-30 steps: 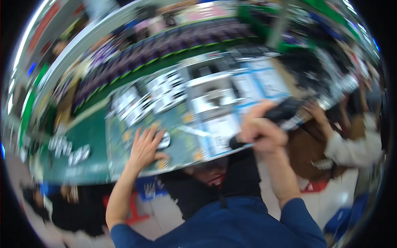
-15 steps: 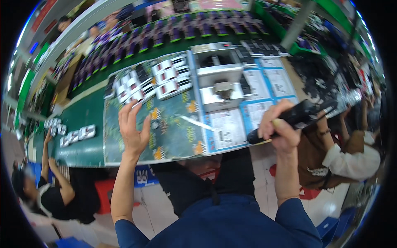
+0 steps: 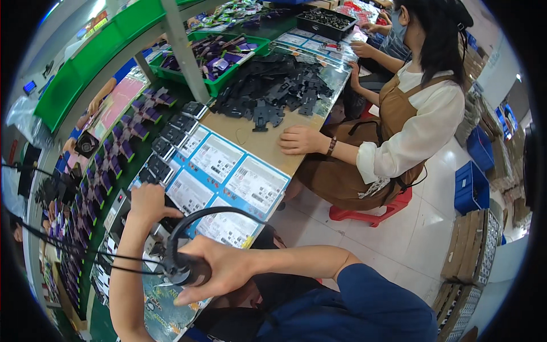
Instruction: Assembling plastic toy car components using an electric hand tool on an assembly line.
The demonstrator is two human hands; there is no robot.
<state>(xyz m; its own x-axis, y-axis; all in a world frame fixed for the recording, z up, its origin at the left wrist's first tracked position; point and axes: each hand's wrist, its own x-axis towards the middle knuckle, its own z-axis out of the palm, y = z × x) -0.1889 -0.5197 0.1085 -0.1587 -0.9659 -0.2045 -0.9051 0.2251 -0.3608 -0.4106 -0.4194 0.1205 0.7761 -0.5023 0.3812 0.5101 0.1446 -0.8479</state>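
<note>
Head: R hand [image 3: 227,263] gripping blk tool [image 3: 191,271], L hand [image 3: 149,203] nr blk parts [image 3: 156,169], grip unclear.

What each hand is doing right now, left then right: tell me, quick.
Left hand: by the dark parts; fingers mostly hidden, cannot tell whether open or closed.
Right hand: closed, holding a black corded tool.
</note>
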